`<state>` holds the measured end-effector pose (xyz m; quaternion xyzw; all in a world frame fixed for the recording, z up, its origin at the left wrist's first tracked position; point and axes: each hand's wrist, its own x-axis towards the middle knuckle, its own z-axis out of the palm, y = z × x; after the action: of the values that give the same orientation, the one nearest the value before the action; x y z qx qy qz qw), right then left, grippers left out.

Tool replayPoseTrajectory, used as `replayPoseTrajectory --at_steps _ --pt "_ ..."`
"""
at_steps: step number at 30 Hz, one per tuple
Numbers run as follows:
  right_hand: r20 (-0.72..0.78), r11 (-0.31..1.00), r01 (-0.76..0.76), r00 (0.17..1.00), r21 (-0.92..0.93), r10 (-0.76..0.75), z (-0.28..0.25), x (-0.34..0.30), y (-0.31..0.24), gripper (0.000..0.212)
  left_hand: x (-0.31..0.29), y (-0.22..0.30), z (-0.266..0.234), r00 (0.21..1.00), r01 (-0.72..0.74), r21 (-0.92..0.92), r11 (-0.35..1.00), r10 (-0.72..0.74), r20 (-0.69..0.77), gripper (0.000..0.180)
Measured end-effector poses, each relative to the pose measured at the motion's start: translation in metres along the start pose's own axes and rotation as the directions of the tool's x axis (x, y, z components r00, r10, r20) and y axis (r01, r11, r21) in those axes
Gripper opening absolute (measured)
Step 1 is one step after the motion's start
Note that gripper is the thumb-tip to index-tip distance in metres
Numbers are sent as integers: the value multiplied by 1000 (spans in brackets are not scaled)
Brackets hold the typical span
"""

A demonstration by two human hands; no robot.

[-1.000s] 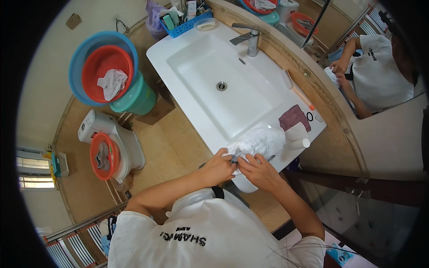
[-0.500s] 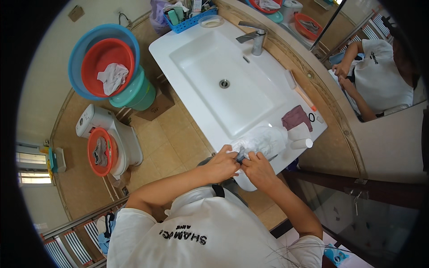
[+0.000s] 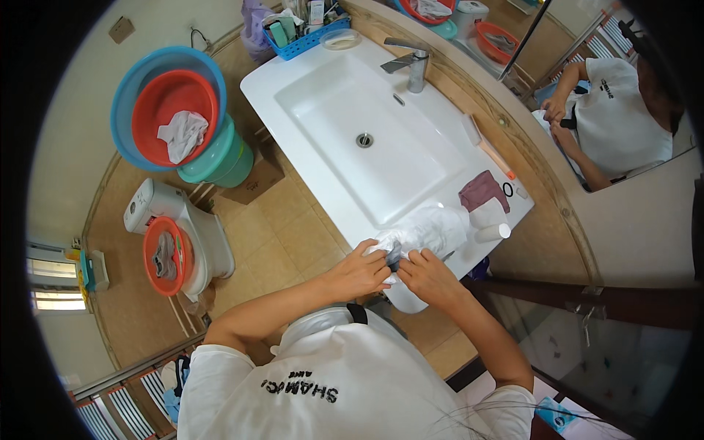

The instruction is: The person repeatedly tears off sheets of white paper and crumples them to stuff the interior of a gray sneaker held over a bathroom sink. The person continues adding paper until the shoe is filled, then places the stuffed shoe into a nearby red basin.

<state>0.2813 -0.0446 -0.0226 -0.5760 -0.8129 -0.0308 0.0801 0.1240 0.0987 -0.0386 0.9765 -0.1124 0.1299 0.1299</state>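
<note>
A crumpled white cloth with a grey-blue part lies bunched on the near right end of the white washbasin counter. At its near end my left hand is closed on the fabric, and my right hand pinches the grey-blue part beside it. The two hands are close together, with a small gap of grey-blue fabric between them. Just beyond the white cloth sit a folded mauve cloth and a white cylinder lying on its side. What exactly my fingertips grip is partly hidden.
The washbasin has a chrome faucet at its far side. A blue basket of toiletries stands at its far left. Left are a red basin inside a blue basin, a green bucket and a toilet bearing another red basin.
My hands have moved slightly apart, and more of the grey-blue fabric shows between them. The whole view has shifted a little.
</note>
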Motion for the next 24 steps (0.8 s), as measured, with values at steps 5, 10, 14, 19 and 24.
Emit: replayPoseTrajectory --at_steps 5,10,14,19,24 --pt "4 1000 -16 1000 6 16 0 0 -1 2 2 -2 -5 995 12 -107 994 -1 101 35" --pt "-87 988 -64 993 138 77 -15 -6 -5 16 -1 -6 -16 952 137 -369 919 -225 -209 46" --pt "-201 916 -276 918 292 341 -21 -7 -6 42 22 -15 -20 821 509 -444 738 -571 -9 83" --pt "-62 803 -544 818 243 572 -13 25 -6 80 59 -14 -3 673 725 -149 672 -647 357 62" --pt "-39 715 -676 721 180 692 22 46 -7 68 60 -21 15 710 694 -75 716 -664 234 21"
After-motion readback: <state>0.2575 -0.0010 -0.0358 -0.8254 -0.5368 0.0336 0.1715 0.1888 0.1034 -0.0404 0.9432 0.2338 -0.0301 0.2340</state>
